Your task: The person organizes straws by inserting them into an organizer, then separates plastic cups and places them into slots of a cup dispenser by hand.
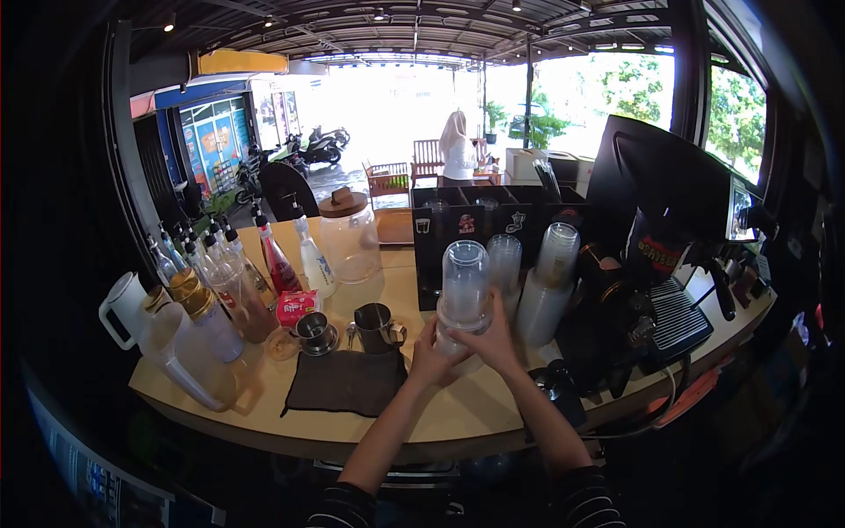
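Note:
Both my hands are wrapped round a stack of clear plastic cups (465, 283) standing upright over the wooden counter (352, 424). My left hand (433, 359) grips the lower left side of the stack, and my right hand (493, 341) grips its lower right side. Just behind and to the right are two more stacks of clear cups, one (504, 260) partly hidden by my right hand and a taller one (547, 299). A dark folded cloth (339, 385) lies to the left of my hands, with a metal pitcher (374, 326) behind it.
Syrup bottles (278, 264), plastic jugs (180, 361) and a lidded jar (349, 242) stand on the left. A black organizer (429, 238) is behind the cups. An espresso machine (651, 299) occupies the right. A person (458, 150) is outside near wooden chairs.

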`<state>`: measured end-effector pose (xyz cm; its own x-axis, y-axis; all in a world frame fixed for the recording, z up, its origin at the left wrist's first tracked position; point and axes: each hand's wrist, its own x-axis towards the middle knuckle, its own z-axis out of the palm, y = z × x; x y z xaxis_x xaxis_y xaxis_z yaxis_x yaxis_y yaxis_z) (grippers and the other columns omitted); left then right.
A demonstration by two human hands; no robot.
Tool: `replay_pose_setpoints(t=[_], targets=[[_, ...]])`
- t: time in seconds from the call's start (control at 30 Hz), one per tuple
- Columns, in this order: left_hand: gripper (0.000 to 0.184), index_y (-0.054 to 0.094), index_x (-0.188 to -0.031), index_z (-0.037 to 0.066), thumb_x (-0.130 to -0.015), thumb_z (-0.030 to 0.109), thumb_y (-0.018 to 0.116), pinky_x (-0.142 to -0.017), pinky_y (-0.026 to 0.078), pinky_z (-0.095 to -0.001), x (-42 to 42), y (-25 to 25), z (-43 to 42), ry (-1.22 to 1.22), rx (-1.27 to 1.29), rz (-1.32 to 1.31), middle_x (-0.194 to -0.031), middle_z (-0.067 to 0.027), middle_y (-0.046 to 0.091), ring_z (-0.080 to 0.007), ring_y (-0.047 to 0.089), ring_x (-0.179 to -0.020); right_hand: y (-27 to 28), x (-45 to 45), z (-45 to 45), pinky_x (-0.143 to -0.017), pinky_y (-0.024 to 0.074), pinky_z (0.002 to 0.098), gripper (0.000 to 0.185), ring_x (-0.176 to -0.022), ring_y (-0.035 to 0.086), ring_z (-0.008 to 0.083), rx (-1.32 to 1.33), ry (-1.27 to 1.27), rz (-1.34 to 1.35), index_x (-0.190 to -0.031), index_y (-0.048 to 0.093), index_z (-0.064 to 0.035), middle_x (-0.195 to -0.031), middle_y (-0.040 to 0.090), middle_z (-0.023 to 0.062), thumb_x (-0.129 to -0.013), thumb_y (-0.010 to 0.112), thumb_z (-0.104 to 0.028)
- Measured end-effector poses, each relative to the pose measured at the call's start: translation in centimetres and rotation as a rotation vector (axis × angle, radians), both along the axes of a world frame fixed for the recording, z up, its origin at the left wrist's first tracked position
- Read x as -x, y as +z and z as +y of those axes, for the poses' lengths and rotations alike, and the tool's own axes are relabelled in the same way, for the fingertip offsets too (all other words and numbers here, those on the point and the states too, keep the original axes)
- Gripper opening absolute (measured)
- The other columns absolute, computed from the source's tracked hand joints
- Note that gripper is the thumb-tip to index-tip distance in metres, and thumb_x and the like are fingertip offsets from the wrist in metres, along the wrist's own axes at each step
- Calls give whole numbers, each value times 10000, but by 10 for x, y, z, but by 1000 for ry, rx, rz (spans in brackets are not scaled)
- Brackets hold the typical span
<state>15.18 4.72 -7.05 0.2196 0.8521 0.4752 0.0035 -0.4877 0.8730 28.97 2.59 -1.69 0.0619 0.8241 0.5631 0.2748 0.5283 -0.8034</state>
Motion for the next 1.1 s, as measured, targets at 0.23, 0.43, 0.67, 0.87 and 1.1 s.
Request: replay_pose_setpoints(t=[0.23, 0.43, 0.67, 0.87, 1.1], targets=[[996, 180, -1377, 31, -648, 327, 791, -977, 382, -386, 11, 12, 1, 91, -128, -70, -1358, -166, 319, -272, 375, -1243, 62, 3, -12, -1005, 298, 416, 870, -1208, 343, 330, -435, -172, -302, -1301, 308, -34, -1260, 350, 172, -561, 752, -140], [1029, 148, -1379, 35, -653, 381, 790, -939, 404, -349, 37, 109, -52, -15, -332, -492, -1284, -122, 357, -247, 392, -1209, 88, 11, -39, -1020, 260, 463, 842, -1197, 353, 354, -559, -263, -667, -1325, 326, -113, -1327, 320, 168, -577, 714, -102], [655, 351, -1263, 69, -742, 217, 719, -776, 486, -246, 69, 110, -57, 31, -135, -433, -1090, -58, 472, -135, 516, -984, 85, 19, -60, -931, 395, 368, 688, -1144, 459, 252, -418, 108, -214, -1332, 335, -67, -1281, 415, 153, -739, 680, -109], [660, 355, -1276, 65, -736, 175, 717, -842, 466, -269, 74, 91, -55, -54, -19, -474, -1100, -51, 486, -139, 519, -995, 70, 11, -55, -803, 461, 263, 282, -916, 593, 133, -3, 455, 95, -1124, 558, 23, -958, 646, 91, -937, 467, -167], [644, 397, -1257, 59, -713, 138, 733, -869, 457, -277, 71, 76, -49, -91, -71, -469, -1119, -53, 501, -138, 521, -1008, 73, 13, -59, -755, 500, 275, 262, -826, 634, 170, -2, 432, 166, -1032, 592, 59, -881, 656, 124, -938, 463, -149]])
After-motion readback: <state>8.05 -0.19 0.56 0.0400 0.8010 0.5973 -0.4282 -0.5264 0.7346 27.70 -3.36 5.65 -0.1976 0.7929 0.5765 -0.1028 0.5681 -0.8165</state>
